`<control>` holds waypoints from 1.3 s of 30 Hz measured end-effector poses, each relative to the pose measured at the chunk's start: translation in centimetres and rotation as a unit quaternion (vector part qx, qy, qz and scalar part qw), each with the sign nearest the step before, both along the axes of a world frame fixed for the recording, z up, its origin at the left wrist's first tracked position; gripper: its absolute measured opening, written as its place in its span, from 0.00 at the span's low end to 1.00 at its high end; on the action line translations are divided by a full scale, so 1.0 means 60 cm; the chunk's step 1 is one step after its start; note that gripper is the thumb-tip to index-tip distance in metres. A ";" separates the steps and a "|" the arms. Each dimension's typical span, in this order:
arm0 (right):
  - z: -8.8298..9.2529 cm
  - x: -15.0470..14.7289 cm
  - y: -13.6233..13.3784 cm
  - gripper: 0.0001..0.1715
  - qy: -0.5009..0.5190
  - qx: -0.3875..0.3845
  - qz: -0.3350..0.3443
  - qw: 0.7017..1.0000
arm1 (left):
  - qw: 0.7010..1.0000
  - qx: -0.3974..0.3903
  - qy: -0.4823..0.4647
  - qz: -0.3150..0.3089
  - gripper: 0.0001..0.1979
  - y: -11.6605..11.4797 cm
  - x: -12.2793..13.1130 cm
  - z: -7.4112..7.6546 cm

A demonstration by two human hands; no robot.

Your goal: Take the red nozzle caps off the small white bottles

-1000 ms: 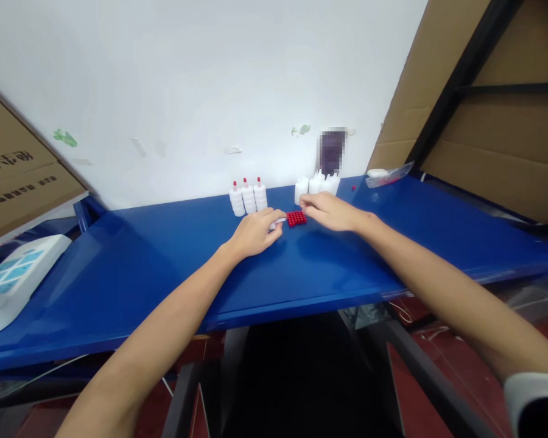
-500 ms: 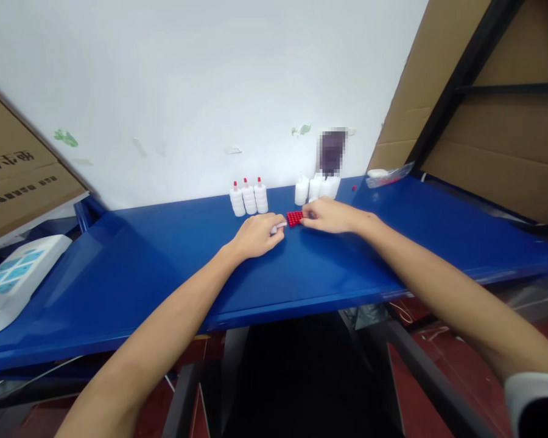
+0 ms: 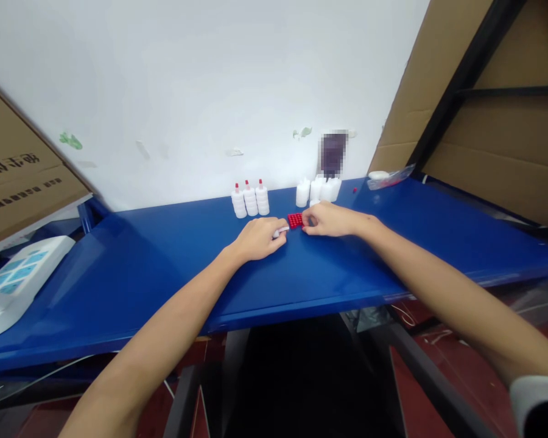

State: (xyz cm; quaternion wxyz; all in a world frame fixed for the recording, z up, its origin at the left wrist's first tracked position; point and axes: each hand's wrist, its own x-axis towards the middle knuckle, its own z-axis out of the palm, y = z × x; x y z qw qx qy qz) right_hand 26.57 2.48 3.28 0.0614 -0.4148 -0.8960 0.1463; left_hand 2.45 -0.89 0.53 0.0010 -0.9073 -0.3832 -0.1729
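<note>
My left hand point(image 3: 258, 239) is closed around a slim white piece point(image 3: 281, 231), which looks like a bottle nozzle; its tip sticks out past the fingers toward the right. Just beyond that tip lies a tight block of small red caps point(image 3: 294, 220) on the blue table. At the right edge of this block is my right hand point(image 3: 331, 219), thumb and fingertips pinched together. Whatever sits between those fingertips is too small to make out. Three white squeeze bottles point(image 3: 250, 202) with red-tipped nozzles stand behind my left hand. Several white bottles point(image 3: 302, 193) without red tips stand behind my right hand.
One loose red cap point(image 3: 355, 190) lies farther right, near a clear plastic bag point(image 3: 391, 177) with a white item beside it. A white device with blue panels point(image 3: 21, 274) sits at the table's left end. Cardboard point(image 3: 493, 152) and a wall point(image 3: 187, 91) bound the blue table point(image 3: 173, 255).
The whole view has shifted slightly. My right fingers have drawn in closer together at the edge of the red caps. My left hand keeps its hold on the white nozzle-like piece.
</note>
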 end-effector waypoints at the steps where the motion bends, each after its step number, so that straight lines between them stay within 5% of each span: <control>1: 0.001 -0.001 -0.001 0.07 0.002 -0.003 -0.001 1.000 | 1.000 0.000 0.001 -0.001 0.12 0.000 0.000 0.000; 12: -0.001 -0.009 -0.006 0.01 0.058 0.016 0.000 0.998 | 1.000 -0.013 0.004 -0.005 0.11 -0.002 0.001 0.003; 39: 0.007 0.009 0.003 0.10 0.033 -0.001 -0.014 0.999 | 1.000 -0.012 -0.002 -0.010 0.12 -0.001 0.000 0.002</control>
